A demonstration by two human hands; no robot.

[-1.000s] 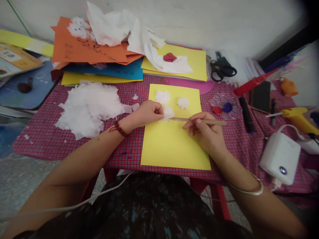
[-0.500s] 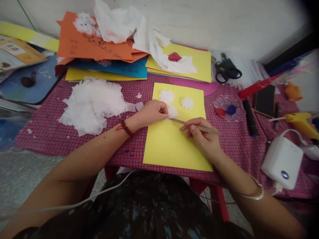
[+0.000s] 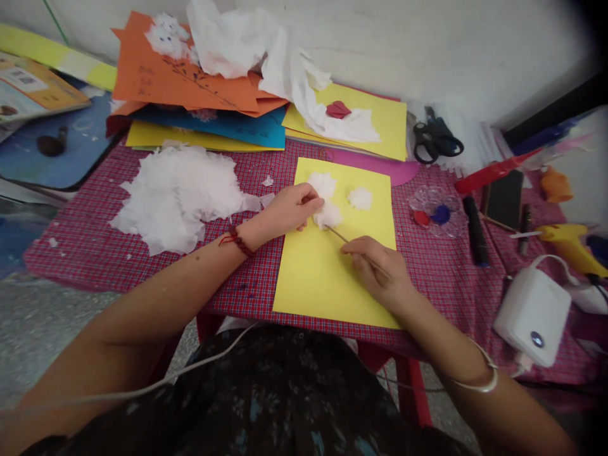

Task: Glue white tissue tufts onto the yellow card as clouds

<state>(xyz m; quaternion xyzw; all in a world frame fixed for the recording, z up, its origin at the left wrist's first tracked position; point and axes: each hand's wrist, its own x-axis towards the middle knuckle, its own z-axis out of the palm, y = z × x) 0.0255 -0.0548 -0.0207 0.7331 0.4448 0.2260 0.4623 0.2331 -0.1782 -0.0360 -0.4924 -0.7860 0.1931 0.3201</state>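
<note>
A yellow paper sheet lies in front of me with white tissue-paper tufts on it. Two tufts sit one above the other, the upper tuft and the lower tuft; a separate tuft is to their right. My right hand grips a thin wooden stick, its tip touching the lower tuft's bottom edge. Beside that tuft's left side is my left hand, fingers bent and a gap between thumb and forefinger, with nothing visible in them.
Left stands a heap of white tissue pieces. Coloured papers and crumpled tissue are stacked at the back. Right are scissors, a clear dish, a black marker, a yellow glue gun and a white power bank.
My left fingers have come off the lower tuft and spread apart, moving slightly left and up. My right hand has tilted the stick more steeply, its tip still at the tuft.
</note>
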